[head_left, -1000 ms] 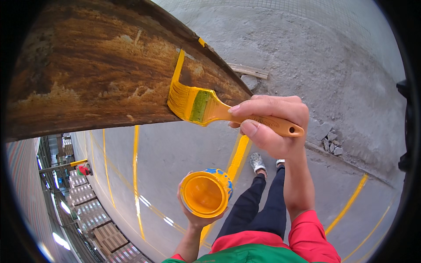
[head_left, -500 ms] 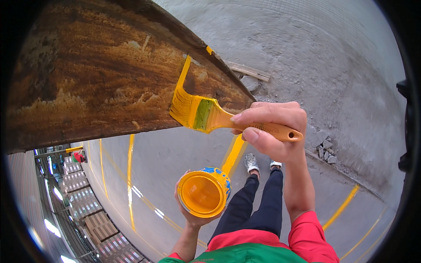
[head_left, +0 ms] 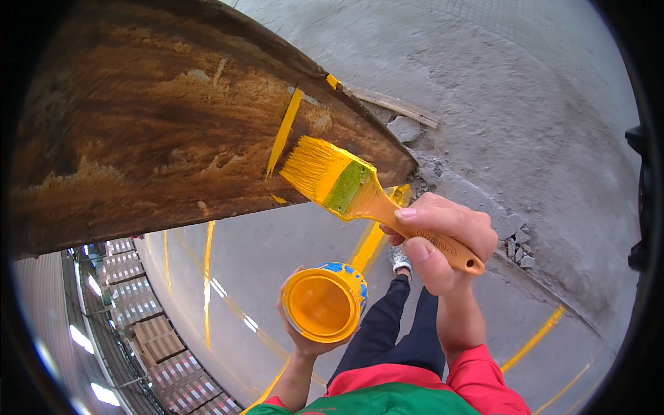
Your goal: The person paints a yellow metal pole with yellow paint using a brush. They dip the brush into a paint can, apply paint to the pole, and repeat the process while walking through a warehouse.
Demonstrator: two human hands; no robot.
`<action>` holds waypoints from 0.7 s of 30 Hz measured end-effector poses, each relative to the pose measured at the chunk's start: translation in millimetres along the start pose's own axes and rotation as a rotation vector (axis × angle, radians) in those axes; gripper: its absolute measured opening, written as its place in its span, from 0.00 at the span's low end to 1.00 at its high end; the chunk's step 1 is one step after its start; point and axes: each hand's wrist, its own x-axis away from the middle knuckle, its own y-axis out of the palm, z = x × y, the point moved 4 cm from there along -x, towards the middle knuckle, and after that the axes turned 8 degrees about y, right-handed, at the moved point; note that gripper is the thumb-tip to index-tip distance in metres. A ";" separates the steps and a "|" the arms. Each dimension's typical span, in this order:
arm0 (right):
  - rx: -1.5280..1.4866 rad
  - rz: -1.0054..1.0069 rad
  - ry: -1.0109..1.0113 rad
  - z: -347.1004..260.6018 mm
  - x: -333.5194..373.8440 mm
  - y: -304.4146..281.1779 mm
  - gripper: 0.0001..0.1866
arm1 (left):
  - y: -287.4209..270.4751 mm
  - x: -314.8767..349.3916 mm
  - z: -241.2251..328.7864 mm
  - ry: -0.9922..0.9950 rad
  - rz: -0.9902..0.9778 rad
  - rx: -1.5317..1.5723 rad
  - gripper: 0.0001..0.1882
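Grey floor [head_left: 263, 242] spreads beneath the person [head_left: 387, 400]. Nearest me, the left hand [head_left: 304, 335] cups a paint can [head_left: 356, 280], fingers partway round it; tilting it could, I'd judge, spill paint. Farther right, the right hand [head_left: 446, 235] pinches a brush [head_left: 354, 187] by its handle, thumb against fingers; a slipping grip might smear the yellow stripe [head_left: 284, 131] on the brown board [head_left: 138, 124], just left of the bristles [head_left: 315, 166]. Yellow coats them, splayed beyond a green band. Stacked boxes [head_left: 155, 339] stand far left.

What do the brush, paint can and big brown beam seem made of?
Brush: smooth orange handle, plastic or varnished wood; bristles coated, fibre unclear. Paint can: rigid-looking, metal or plastic; glossy paint masks most of it. Beam: likely rusty steel, dull, with mottled brown stains.
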 end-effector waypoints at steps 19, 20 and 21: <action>0.050 -0.136 -0.002 1.0 -13.4 13.3 0.14 | 2.2 -9.7 7.6 0.041 -0.046 -0.103 0.70; 0.033 -0.128 0.016 2.0 -15.1 11.5 0.14 | 2.4 -10.4 7.5 0.045 -0.047 -0.100 0.70; 0.031 -0.137 0.050 3.7 -16.9 10.4 0.14 | 2.6 -10.8 7.3 0.047 -0.047 -0.098 0.70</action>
